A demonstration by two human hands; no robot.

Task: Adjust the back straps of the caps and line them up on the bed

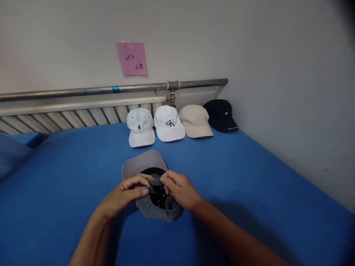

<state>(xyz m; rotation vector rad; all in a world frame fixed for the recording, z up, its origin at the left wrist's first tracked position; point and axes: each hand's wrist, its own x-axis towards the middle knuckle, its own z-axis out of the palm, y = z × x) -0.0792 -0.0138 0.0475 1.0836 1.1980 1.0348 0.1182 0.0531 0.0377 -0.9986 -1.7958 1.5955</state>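
A grey baseball cap [163, 215] is between my hands over the blue surface, its brim pointing away from me and its dark inside showing through the back opening. My left hand [126, 192] pinches the cap's back edge at the left end of the adjusting strap [155, 182]. With fingers closed, my right hand [179, 188] grips the strap's right end. What lies right under the fingertips is hidden, so I cannot tell whether the strap is fastened.
Along the far side stand a pale cap with a small dark emblem [140, 127], a white cap [169, 123], a beige cap [195, 121] and a navy cap [220, 115]. Behind them are a radiator [91, 115] and a metal pipe [138, 88]. A pink note [131, 59] hangs on the wall.
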